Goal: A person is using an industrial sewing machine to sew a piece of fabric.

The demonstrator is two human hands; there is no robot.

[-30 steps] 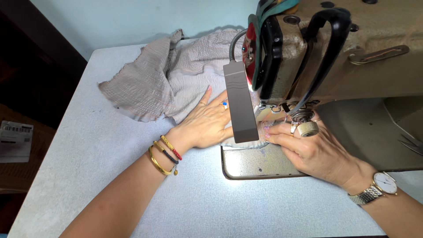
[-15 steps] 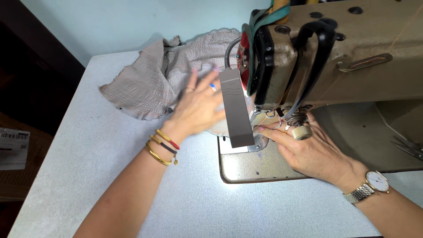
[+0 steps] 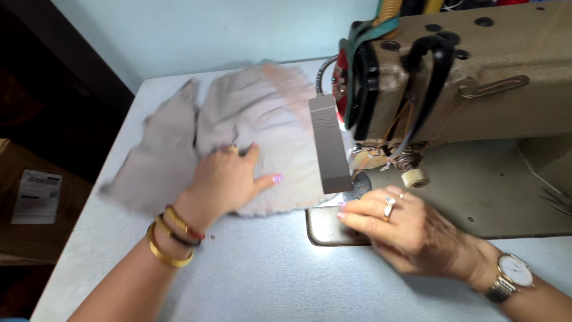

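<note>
Nearest the camera, both forearms come in from the bottom edge over a pale speckled table (image 3: 250, 280). Right wrist has a watch (image 3: 513, 273) w/ white dial & metal band. Right hand (image 3: 405, 229) lies flat, palm down, at the front edge of the metal plate (image 3: 325, 229) set into the table; fingers stretched out & loose, gripping nothing, tips pointing left, ring on one finger. Left wrist carries bangles (image 3: 170, 241), gold plus a dark & a red one. Left hand (image 3: 229, 179) is spread palm down on the beige cloth (image 3: 256, 119), fingers open & pressing flat, thumb out toward the right, not pinching the cloth. Cloth lies on the table left of the sewing machine (image 3: 476, 77), its right edge running up to & under the grey lamp bar (image 3: 329, 143); it's blurred, so folds can't be told exactly, but it spreads wide from near the left table edge to the machine head. Just past the right hand, a small cream spool (image 3: 415, 177) sits by the needle area, approx. between hand & machine arm. Machine body is tan w/ black levers & a red-and-black part on its end face; its base stretches right. Scissor tips (image 3: 557, 203) show at far right on the base. Far left, below table level, a brown cardboard box (image 3: 24, 203) w/ a white label. Behind all, a pale blue-green wall (image 3: 208, 30).
</note>
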